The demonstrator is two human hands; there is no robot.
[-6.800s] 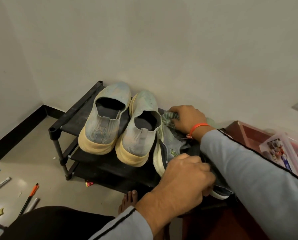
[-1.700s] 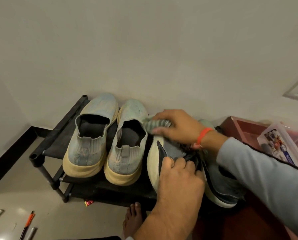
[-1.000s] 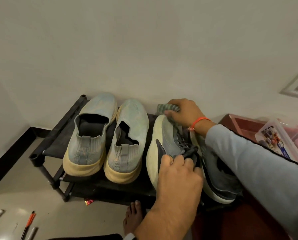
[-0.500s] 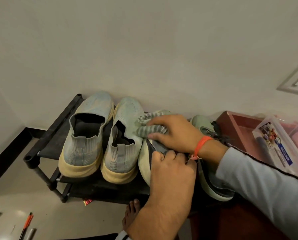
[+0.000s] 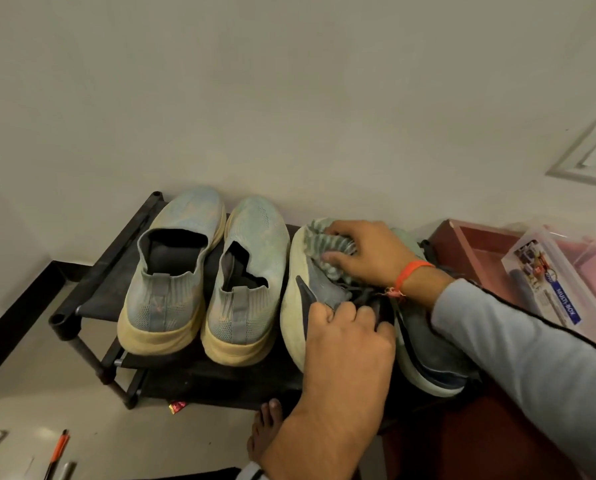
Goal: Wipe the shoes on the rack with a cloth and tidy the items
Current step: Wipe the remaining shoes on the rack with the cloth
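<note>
A black shoe rack (image 5: 92, 268) stands against the wall. Four shoes sit on its top shelf. Two light blue slip-on shoes (image 5: 172, 271) with yellow soles sit side by side at the left end, heels toward the front edge. Next to them is a grey lace-up shoe (image 5: 298, 306) with a pale sole. The right hand (image 5: 365, 252) presses a striped cloth (image 5: 320, 242) onto the toe of this shoe, near the back edge of the rack; the fingers curl around the cloth. The left hand (image 5: 345, 336) grips the same shoe near its heel and laces, fingers curled tight. An orange band (image 5: 410, 271) is on the right wrist. Another grey shoe (image 5: 431, 351) lies at the right end of the rack, partly under the right sleeve. Just past the rack on the right is a red tray (image 5: 469, 251) and a clear plastic box (image 5: 545, 278). Pens (image 5: 56, 455) lie on the floor in front of the rack's left corner. A bare foot (image 5: 263, 431) shows by the front edge.
</note>
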